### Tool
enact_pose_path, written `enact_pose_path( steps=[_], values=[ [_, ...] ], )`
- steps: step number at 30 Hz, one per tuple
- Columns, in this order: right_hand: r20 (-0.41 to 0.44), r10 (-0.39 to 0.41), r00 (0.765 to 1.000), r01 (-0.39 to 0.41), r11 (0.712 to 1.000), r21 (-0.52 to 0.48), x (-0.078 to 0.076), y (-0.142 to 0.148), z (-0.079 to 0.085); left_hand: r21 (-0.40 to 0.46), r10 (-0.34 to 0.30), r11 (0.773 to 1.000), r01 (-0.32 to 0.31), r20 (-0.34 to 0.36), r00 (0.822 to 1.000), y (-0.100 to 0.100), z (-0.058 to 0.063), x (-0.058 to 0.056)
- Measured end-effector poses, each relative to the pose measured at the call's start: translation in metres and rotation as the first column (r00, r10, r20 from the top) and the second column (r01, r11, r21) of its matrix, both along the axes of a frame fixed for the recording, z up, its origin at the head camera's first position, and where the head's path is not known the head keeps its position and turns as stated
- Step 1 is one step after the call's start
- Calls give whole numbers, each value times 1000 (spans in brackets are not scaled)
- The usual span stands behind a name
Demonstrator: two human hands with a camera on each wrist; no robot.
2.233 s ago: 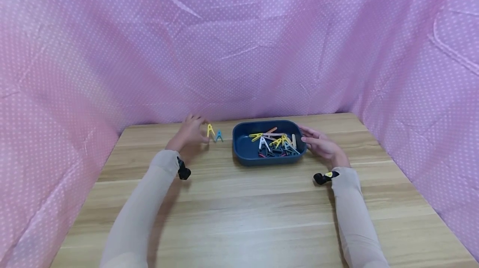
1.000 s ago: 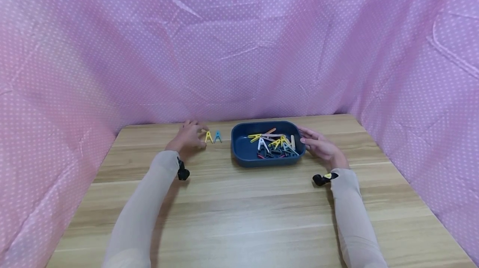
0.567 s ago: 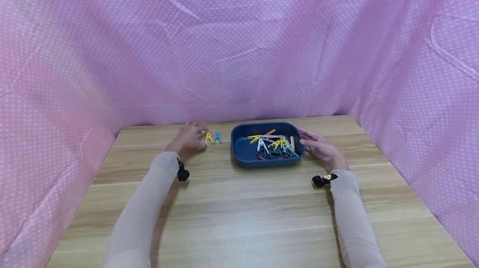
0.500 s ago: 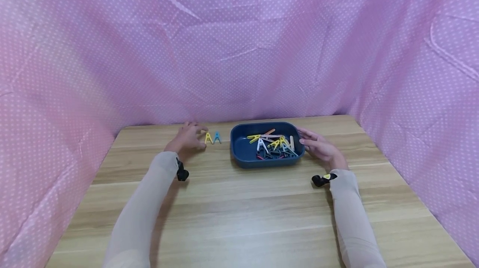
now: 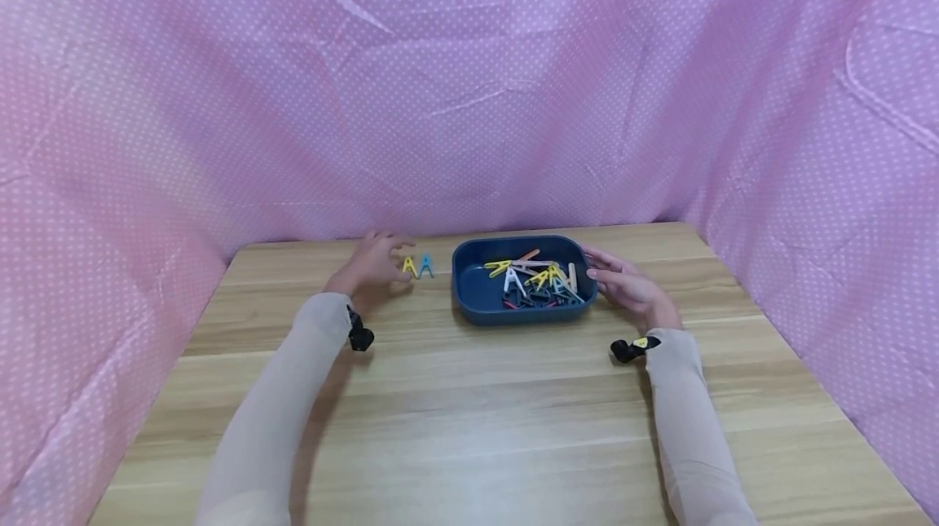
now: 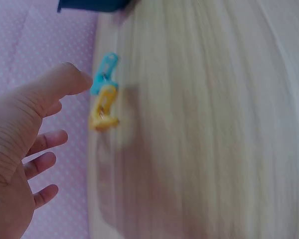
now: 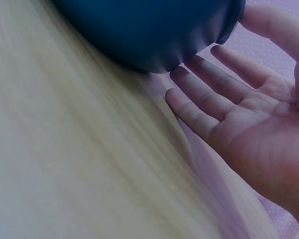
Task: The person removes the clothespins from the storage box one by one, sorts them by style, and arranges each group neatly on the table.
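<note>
My left hand (image 5: 376, 259) is just left of a yellow clothespin (image 5: 409, 267) at the back of the table, its fingers loosely bent and holding nothing. In the left wrist view, a gap shows between the thumb and fingers, and the yellow clothespin (image 6: 104, 109) is apart from them. A blue clothespin (image 5: 426, 265) stands close beside the yellow one. My right hand (image 5: 627, 285) rests at the right end of a dark blue box (image 5: 469, 316). In the right wrist view its fingers are extended against the box's outside, with the thumb at the rim.
Inside the box lie several clothespins and clips in white, yellow, orange and dark colours, mostly toward its right side. A pink dotted curtain (image 5: 469, 102) hangs behind the wooden table (image 5: 477, 412) and along both sides.
The yellow clothespin has been set beside the blue one, lower than before. My left hand has let go and lifted slightly from it. The right hand has stayed at the box.
</note>
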State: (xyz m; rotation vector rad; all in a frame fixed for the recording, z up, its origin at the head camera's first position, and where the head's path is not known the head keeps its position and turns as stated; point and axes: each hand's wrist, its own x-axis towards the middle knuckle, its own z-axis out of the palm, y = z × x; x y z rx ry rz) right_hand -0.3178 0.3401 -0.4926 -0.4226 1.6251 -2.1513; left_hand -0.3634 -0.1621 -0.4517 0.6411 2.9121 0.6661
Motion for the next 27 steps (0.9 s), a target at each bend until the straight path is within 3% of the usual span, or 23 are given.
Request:
enact_pose_path(
  steps=[11, 19, 27],
  values=[
    [-4, -29, 1000, 29, 997, 74, -2, -1, -2, 63, -71, 995, 75, -68, 995, 48, 25, 5],
    [-2, -33, 999, 33, 998, 62, -2, 1, 0, 11, -144, 989, 146, -100, 984, 90, 39, 14],
    [-37, 3, 999, 0, 996, 89, -4, 0, -2, -105, -241, 968, 229, -133, 961, 124, 40, 16]
  ],
)
